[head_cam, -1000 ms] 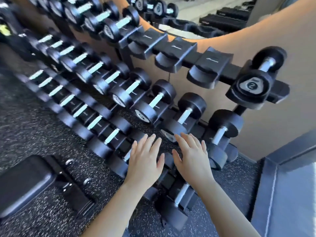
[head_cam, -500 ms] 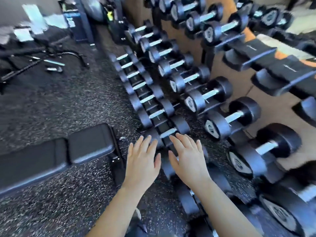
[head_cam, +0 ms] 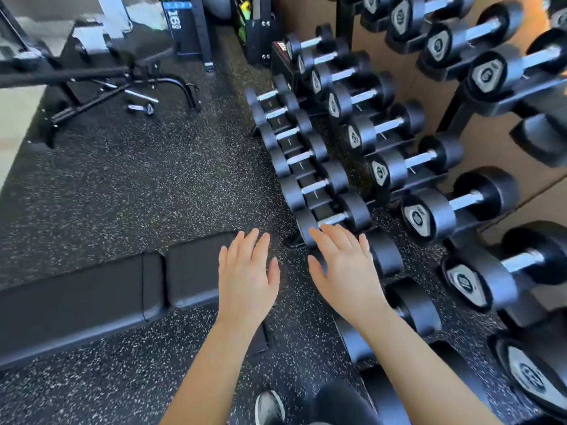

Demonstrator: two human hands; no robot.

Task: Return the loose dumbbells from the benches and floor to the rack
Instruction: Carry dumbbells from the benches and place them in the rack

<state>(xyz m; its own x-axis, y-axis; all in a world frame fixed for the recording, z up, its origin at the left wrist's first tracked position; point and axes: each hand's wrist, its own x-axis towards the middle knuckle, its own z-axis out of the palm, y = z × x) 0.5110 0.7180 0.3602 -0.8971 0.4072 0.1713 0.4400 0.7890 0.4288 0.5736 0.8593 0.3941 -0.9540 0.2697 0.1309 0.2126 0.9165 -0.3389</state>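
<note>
Since the earlier frames the view has swung left along the rack [head_cam: 454, 96], which now fills the right half of the frame, and more speckled floor [head_cam: 129, 185] shows; both hands have stayed low and centre, held flat and empty. The left hand [head_cam: 245, 277] hovers with fingers spread over the end of the padded counter [head_cam: 92, 299] at lower left; the right hand [head_cam: 346, 271] hovers, fingers apart and holding nothing, over the nearest dumbbell of the bottom row [head_cam: 306, 167], though whether it touches cannot be told. Racked dumbbells run up the frame in three tiers; one small loose dumbbell [head_cam: 141, 108] lies on the floor at upper left, near the legs of a metal frame [head_cam: 101, 96]; a shoe [head_cam: 269, 407] shows at the bottom edge.
</note>
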